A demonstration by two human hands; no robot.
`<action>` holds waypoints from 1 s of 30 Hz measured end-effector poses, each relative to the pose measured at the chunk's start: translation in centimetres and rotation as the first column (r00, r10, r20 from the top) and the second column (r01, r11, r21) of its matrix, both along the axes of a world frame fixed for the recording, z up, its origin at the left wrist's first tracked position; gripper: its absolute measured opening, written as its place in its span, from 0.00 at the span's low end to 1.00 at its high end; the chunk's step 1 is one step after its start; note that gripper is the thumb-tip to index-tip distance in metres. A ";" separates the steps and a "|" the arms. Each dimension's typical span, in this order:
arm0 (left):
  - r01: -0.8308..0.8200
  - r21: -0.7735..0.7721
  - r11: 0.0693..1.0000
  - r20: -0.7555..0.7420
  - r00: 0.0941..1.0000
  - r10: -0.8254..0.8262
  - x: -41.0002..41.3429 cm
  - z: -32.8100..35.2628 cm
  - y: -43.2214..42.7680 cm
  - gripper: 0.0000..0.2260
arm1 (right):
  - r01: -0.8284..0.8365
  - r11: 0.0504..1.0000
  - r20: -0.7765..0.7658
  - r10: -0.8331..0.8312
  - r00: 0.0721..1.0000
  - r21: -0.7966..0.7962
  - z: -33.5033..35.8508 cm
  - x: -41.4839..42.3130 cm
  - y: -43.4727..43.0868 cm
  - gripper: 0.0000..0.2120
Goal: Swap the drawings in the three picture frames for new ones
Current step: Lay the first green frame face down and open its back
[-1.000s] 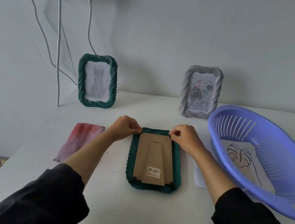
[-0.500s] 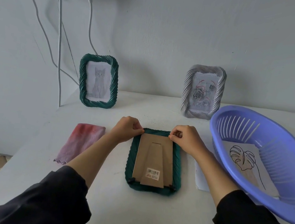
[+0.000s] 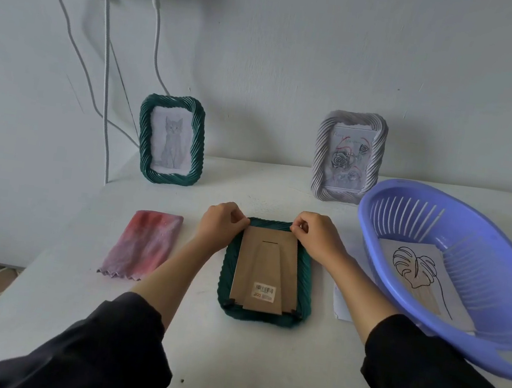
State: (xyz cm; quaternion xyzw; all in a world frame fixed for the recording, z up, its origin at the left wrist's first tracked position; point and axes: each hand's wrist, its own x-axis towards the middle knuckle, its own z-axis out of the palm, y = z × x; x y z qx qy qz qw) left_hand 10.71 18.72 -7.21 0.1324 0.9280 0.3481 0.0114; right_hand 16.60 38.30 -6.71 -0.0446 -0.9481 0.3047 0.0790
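- I see a green frame [image 3: 260,314] lying face down at the table's [image 3: 223,370] centre, its cardboard backing [image 3: 265,267] up.
- My left hand [image 3: 219,221] pinches the backing's far-left corner.
- My right hand [image 3: 316,235] pinches the far-right corner.
- A leaf drawing [image 3: 414,275] lies in the blue basket [image 3: 446,329], right.

Matt brown cardboard backing [image 3: 266,262], glossy plastic basket [image 3: 460,324], soft cloth [image 3: 145,244].

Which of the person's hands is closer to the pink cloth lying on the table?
The left hand. It sits at the face-down green frame's top left corner, just right of the pink cloth. The right hand is at the frame's top right corner, farther away.
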 end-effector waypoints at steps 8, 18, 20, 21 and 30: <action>0.021 0.298 0.954 0.060 0.997 -0.041 4.2 -1.4 -2.5 0.03 | -0.022 1.000 -0.120 0.023 0.992 0.014 -0.7 4.1 -0.8 0.07; 0.273 0.181 0.945 0.109 0.949 -0.296 10.3 -0.6 -6.0 0.16 | -0.106 0.992 -0.058 0.102 0.993 -0.063 -2.2 12.1 -1.2 0.08; 0.289 0.136 0.948 0.114 0.946 -0.304 10.7 -0.4 -6.2 0.16 | -0.111 0.991 -0.046 0.108 0.993 -0.079 -2.2 13.0 -1.4 0.09; 0.291 0.125 0.949 0.114 0.945 -0.305 10.8 -0.3 -6.3 0.16 | -0.112 0.990 -0.035 0.110 0.993 -0.090 -2.2 13.4 -1.5 0.10; 0.263 0.146 0.954 0.052 0.961 -0.273 11.7 -0.6 -6.1 0.09 | -0.107 0.992 -0.043 0.104 0.994 -0.069 -1.9 14.6 -2.1 0.15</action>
